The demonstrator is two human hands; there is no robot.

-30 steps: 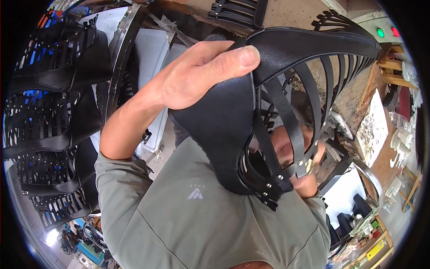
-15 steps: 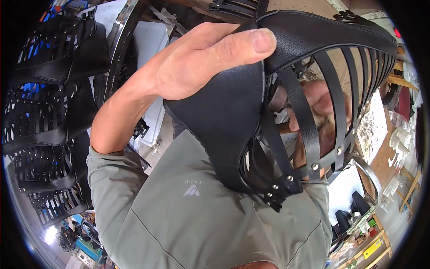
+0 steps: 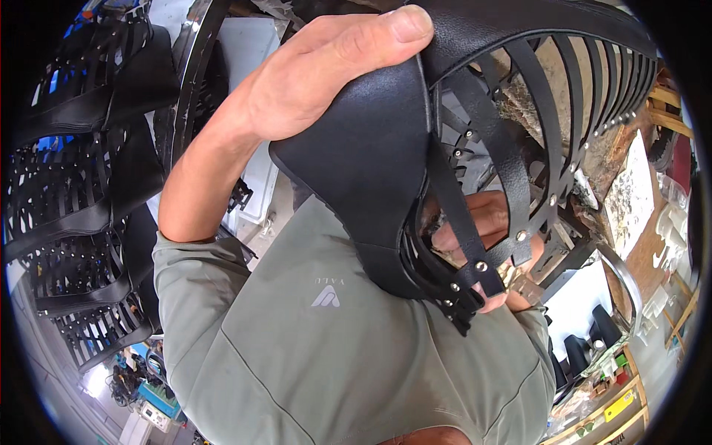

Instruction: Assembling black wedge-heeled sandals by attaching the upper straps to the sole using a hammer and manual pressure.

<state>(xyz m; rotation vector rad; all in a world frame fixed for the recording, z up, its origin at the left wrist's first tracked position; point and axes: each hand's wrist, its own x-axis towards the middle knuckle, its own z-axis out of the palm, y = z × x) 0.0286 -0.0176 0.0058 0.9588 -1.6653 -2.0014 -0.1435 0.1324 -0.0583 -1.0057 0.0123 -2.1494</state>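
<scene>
A black leather piece (image 3: 356,170) with a smooth solid panel and a row of curved straps hangs in front of my chest. My left hand (image 3: 326,70) is closed on the panel's upper edge, thumb lying on top and fingers hidden behind. Small silver rivets (image 3: 521,236) join the strap ends along the lower border. Seen through the straps, my right hand (image 3: 482,222) has its fingers curled round the riveted strap ends near the bottom. Part of that hand is hidden by a strap. Something shiny (image 3: 512,276) shows by its wrist.
More black strapped leather pieces (image 3: 81,185) are stacked at the left beside a curved metal frame edge (image 3: 185,89). White paper (image 3: 630,200) and a curved metal bar (image 3: 623,278) lie to the right. A wooden rack (image 3: 630,393) stands at lower right, teal equipment (image 3: 156,397) at lower left.
The leather piece and my left hand have shifted slightly up and left. My right hand has come down behind the straps to the riveted ends.
</scene>
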